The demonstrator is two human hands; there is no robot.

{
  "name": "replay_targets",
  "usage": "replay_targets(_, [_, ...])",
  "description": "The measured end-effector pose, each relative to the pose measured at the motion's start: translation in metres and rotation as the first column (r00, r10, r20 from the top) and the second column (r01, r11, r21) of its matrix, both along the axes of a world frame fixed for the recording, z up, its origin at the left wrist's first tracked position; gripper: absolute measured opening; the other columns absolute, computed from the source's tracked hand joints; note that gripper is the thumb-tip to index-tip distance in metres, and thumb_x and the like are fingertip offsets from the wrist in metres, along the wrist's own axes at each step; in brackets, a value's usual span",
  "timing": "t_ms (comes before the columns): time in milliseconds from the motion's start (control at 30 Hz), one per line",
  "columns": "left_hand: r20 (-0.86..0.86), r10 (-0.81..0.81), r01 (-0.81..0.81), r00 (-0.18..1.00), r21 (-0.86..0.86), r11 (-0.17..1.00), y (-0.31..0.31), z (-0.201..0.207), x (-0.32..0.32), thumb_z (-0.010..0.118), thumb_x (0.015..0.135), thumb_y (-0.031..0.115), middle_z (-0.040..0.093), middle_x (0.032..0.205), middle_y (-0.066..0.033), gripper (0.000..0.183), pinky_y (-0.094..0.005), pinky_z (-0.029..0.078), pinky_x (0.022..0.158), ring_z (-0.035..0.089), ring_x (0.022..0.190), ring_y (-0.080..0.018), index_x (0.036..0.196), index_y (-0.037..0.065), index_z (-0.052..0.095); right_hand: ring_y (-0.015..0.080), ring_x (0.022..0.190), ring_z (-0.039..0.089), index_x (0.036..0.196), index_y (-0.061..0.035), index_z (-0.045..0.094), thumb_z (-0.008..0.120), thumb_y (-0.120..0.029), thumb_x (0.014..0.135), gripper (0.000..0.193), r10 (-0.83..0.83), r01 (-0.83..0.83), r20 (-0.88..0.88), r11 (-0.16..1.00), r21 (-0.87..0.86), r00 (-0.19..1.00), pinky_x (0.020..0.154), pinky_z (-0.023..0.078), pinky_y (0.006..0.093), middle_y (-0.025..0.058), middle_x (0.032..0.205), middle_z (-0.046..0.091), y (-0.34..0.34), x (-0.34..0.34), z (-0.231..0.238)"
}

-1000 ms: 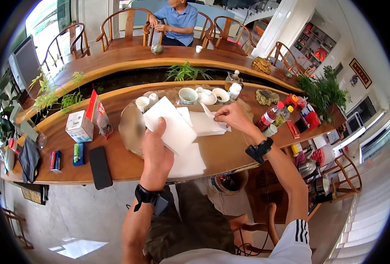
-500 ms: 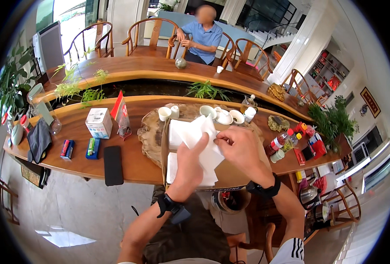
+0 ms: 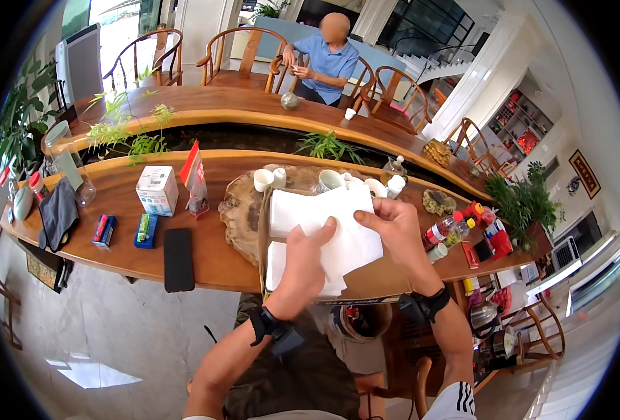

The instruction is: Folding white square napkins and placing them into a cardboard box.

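A white paper napkin [image 3: 355, 245] is spread out between my hands, above a shallow cardboard box [image 3: 388, 281]. My left hand [image 3: 301, 264] pinches its left side, thumb on top. At the upper right corner my right hand [image 3: 399, 227] grips the sheet between thumb and fingers. More white napkins [image 3: 287, 210] lie in the left half of the box, in an upper and a lower pile. The held sheet and my left hand cover part of them.
Behind the box stand white cups [image 3: 332, 180] on a wooden slab [image 3: 238, 213]. To the left are a black phone [image 3: 178, 259], a small blue box [image 3: 146, 231] and a white carton [image 3: 157, 190]. Bottles [image 3: 441, 228] stand on the right. A person [image 3: 327, 63] sits across the table.
My right hand has moved up and right, opening out the napkin, which was folded and bunched before. My left hand stays nearly in place.
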State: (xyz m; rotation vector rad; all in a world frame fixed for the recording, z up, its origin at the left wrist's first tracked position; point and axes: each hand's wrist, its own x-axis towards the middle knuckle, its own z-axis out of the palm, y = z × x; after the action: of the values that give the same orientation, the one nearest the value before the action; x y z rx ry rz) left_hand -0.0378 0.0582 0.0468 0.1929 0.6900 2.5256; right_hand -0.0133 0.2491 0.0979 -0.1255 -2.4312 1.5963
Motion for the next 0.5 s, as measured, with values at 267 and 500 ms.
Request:
replay_targets(267, [0.032,-0.028,0.027,0.999,0.022,0.999,0.003,-0.003,-0.001,0.060,0.110,0.025,0.073,0.125,-0.0098,0.032,-0.0392,0.060,0.095,0.073,0.110,-0.0216,0.131,0.001,0.063,0.0036,0.071,0.063,0.103,0.0070,0.074,0.077,-0.008,0.097,0.017,-0.141,0.142,-0.312,0.990,-0.020,0.939,0.062,0.048,0.0208,0.0025,0.087,0.075,-0.010,0.009,0.005])
replay_targets(500, [-0.048,-0.039,0.043,0.998,0.077,0.996,0.003,-0.003,-0.004,0.057,0.111,0.035,0.070,0.129,-0.0087,0.044,-0.0390,0.058,0.098,0.070,0.115,-0.0200,0.140,0.001,0.057,0.0053,0.074,0.067,0.105,0.0077,0.074,0.075,-0.005,0.099,0.014,-0.121,0.105,-0.214,0.991,-0.088,0.969,0.064,0.051,0.0210,0.0049,0.090,0.077,-0.021,0.025,0.018])
